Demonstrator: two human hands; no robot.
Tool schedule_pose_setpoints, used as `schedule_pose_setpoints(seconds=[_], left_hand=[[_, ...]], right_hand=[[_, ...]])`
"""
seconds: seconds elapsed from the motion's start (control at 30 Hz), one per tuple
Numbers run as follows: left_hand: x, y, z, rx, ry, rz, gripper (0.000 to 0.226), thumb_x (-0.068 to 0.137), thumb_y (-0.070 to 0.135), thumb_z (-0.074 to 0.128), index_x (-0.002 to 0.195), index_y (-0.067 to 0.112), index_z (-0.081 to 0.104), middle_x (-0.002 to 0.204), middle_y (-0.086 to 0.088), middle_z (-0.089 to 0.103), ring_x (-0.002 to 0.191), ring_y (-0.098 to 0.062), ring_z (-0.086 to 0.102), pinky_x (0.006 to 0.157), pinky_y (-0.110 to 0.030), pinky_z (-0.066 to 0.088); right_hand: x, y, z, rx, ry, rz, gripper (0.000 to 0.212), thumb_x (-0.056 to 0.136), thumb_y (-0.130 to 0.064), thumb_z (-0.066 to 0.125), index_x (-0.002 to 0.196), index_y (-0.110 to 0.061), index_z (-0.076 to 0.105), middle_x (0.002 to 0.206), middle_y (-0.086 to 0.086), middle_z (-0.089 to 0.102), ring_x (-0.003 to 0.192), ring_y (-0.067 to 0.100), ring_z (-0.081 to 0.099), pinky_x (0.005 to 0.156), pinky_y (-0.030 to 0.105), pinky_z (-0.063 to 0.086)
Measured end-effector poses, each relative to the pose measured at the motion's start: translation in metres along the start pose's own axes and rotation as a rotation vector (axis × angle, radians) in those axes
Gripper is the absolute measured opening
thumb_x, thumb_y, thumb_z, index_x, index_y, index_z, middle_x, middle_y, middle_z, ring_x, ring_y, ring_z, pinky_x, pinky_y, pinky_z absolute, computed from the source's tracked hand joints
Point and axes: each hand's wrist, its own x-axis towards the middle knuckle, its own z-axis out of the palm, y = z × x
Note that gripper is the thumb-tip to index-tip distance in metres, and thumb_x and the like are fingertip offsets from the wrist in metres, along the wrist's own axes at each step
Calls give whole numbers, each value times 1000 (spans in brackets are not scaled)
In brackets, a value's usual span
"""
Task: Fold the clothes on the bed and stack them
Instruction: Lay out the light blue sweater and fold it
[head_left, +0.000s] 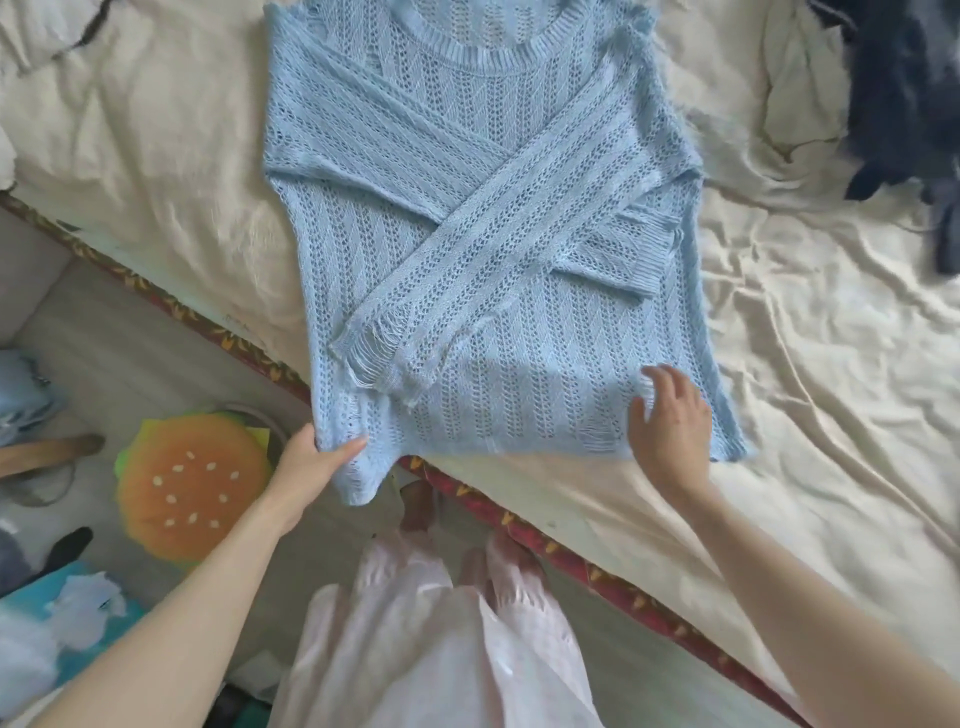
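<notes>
A light blue open-knit sweater (467, 218) lies flat on the cream bed sheet (805, 364), neck at the far side, both sleeves crossed over its front. Its lower left hem corner hangs over the bed's edge. My left hand (311, 462) pinches that hanging corner between thumb and fingers. My right hand (670, 421) hovers or rests at the lower right hem with fingers loosely curved; I cannot see a grip on the fabric.
A dark heap of clothes (904, 104) lies at the bed's far right corner. The bed's red patterned edge (571, 561) runs diagonally. On the floor to the left sit a burger-shaped cushion (192, 483) and scattered items. My pale pink trousers (441, 649) are below.
</notes>
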Motion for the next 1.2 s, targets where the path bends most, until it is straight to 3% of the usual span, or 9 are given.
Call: schedule_pose_setpoints(seconds=[0.07,0.23,0.33,0.43,0.6,0.73,0.93,1.1,1.2], left_hand=[[-9,-9,5,-91,110,-14,21,86,19,68,107,16,61,109,-3,67,91,-14,63,73,-27,48],[-29,-19,11,-371,313,-62,28,90,18,64,115,4,61,122,-26,59,102,-30,63,91,-38,46],[-37,-15,18,-516,387,-58,26,92,17,61,115,6,59,119,-17,62,91,-20,64,86,-35,47],[-43,-11,25,-632,412,-44,25,93,13,58,117,7,58,116,-12,62,87,-15,64,84,-35,47],[-55,-8,35,-659,464,-46,19,91,14,62,110,11,62,115,-10,64,103,-25,62,96,-40,47],[-76,-9,32,-669,462,-17,17,91,13,61,108,10,62,111,-11,64,102,-27,63,96,-42,48],[-117,-7,22,-661,435,20,16,91,14,62,106,9,60,97,-7,65,79,-17,62,70,-30,47],[-158,-23,12,-614,449,-21,17,90,17,65,103,7,62,84,-3,64,70,-19,55,63,-32,39],[-174,-40,10,-573,476,-42,23,90,17,65,109,5,62,91,-8,65,83,-24,57,71,-36,44]], right_hand=[[15,31,-8,-24,-6,118,44,91,-14,55,132,2,47,136,22,46,127,38,41,105,45,29],[44,71,-9,214,-141,400,55,91,-23,56,136,2,37,135,25,44,124,38,43,100,42,32],[50,80,-7,181,-194,501,36,90,-34,54,113,-7,52,112,16,58,106,34,55,90,41,38],[50,88,-7,285,-236,473,25,87,-30,59,77,-8,51,83,14,63,66,25,57,62,31,40],[27,102,-11,450,-155,457,17,87,-24,62,88,-8,57,78,11,57,76,25,53,64,31,38],[5,109,-27,742,-61,568,11,85,-13,62,81,-4,58,72,13,49,56,21,41,37,19,31],[-39,103,-57,897,5,615,12,88,-13,64,91,-1,62,70,10,50,56,18,43,42,21,37],[-86,106,-78,926,69,699,17,86,-15,66,96,-1,63,88,13,57,71,22,53,58,28,42],[-113,119,-82,957,56,755,22,87,-14,65,102,2,64,90,13,57,75,23,54,57,27,41]])
